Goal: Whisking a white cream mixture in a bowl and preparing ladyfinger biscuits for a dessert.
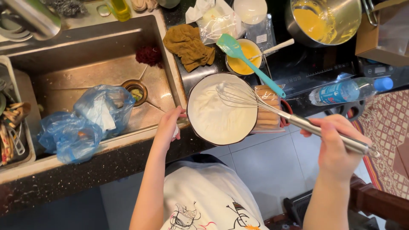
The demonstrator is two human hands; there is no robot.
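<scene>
A round bowl of white cream stands at the counter's front edge. My left hand grips its left rim. My right hand holds the steel handle of a wire whisk, whose loops rest in the cream. Behind the bowl a small bowl of yellow mixture holds a teal spatula and a white-handled tool. A pack of ladyfinger biscuits lies right of the cream bowl.
A steel sink on the left holds blue plastic bags. A brown cloth lies beside it. A steel pot with yellow cream sits on the cooktop; a plastic bottle lies at the counter's right edge.
</scene>
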